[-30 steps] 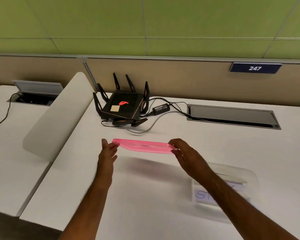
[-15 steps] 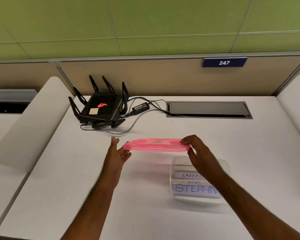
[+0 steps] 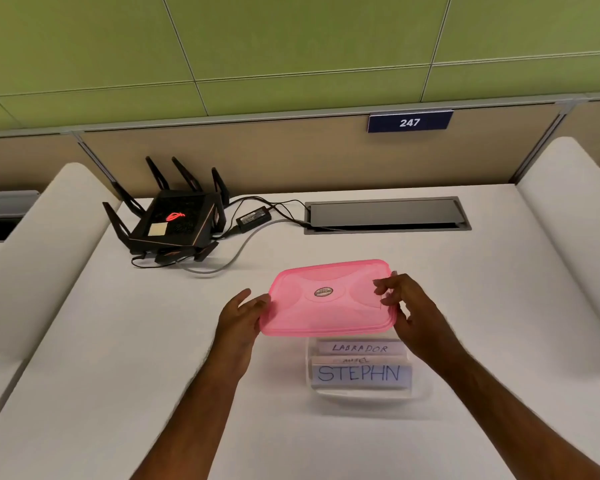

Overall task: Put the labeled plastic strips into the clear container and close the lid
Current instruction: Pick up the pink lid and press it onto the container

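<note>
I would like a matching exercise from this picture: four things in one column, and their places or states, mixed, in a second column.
Things:
1. lid
2. strips
3. router
4. sign

Places or states:
a. on the partition, reads 247
b. held at both ends, above the desk
c. inside the clear container
d. far left on the desk, cables plugged in

Pairs: 1-b, 2-c, 3-d, 4-a

The left hand and right hand hold the lid.
</note>
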A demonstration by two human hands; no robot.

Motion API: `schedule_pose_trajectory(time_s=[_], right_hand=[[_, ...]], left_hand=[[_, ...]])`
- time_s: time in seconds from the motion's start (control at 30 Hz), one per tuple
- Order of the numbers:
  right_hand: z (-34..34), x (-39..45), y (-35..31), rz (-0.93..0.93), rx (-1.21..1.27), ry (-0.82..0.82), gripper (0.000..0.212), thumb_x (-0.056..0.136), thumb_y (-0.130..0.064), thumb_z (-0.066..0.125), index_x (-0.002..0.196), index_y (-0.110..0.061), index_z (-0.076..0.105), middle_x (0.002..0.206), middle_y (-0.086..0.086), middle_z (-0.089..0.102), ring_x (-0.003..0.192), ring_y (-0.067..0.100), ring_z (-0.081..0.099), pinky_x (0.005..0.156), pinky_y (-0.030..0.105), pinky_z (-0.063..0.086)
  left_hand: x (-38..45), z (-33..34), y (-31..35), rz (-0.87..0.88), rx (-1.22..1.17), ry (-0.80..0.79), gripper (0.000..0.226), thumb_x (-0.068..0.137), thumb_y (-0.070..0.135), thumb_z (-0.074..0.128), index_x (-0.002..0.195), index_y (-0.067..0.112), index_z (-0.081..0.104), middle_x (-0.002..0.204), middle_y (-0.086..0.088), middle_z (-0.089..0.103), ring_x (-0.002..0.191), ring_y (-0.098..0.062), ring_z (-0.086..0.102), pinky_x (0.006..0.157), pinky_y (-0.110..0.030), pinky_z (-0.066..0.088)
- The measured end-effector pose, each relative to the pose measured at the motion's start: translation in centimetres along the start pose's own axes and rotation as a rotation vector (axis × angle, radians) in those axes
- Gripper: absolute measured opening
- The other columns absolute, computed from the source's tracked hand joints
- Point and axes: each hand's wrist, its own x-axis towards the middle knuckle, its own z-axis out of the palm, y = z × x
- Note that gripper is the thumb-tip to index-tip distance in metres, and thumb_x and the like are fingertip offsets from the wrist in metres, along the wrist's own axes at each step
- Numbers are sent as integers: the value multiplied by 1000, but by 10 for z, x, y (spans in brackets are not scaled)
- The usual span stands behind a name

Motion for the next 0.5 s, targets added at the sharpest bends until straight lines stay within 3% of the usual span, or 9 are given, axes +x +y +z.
schedule_pose_trajectory(time_s=[0.13, 0.2, 0.27, 0.37, 0.43, 0.5], right_hand=[[-13, -9, 9, -28, -7, -27, 68, 92, 11, 56, 113, -53, 46, 133, -16, 59, 133, 6, 52, 108, 14, 39], [-19, -13, 13, -26, 0, -17, 53, 96, 6, 54, 112, -45, 50, 143, -17, 53, 142, 7, 44, 106, 20, 43], [-21, -16, 17, 1, 3, 11, 37, 101, -1, 50, 125, -29, 56, 152, -14, 45, 142, 7, 44, 108, 23, 43], [-22, -21, 21, 60, 28, 35, 44, 104, -6, 43, 143, -25, 50, 160, -8, 36, 149, 11, 34, 119, 23, 32], [-24, -27, 22, 170, 166, 55, 50, 106, -13, 39, 151, -35, 40, 161, -10, 35, 149, 10, 33, 119, 27, 34], [-25, -33, 24, 290, 363, 105, 53, 108, -9, 38, 154, -35, 36, 159, -14, 39, 146, 8, 38, 116, 27, 38]], left_hand=[[-3, 11, -6, -39, -51, -52, 65, 87, 1, 74, 145, 11, 46, 118, -10, 74, 101, -19, 75, 74, -27, 60], [-6, 16, -10, -62, -116, -85, 63, 87, -4, 70, 144, 8, 47, 115, -12, 76, 98, -21, 76, 71, -26, 61], [-7, 20, -15, -72, -178, -110, 60, 85, -4, 70, 141, 6, 49, 116, -15, 75, 97, -23, 76, 71, -27, 61], [-10, 27, -22, -63, -237, -145, 57, 82, -1, 71, 137, 6, 55, 122, -18, 72, 101, -26, 74, 75, -28, 61], [-13, 31, -27, -48, -260, -162, 53, 81, 0, 72, 132, 8, 61, 124, -19, 71, 101, -25, 74, 76, -28, 61], [-14, 33, -32, -35, -257, -169, 46, 80, 0, 72, 125, 12, 69, 122, -18, 71, 99, -24, 74, 76, -28, 61]])
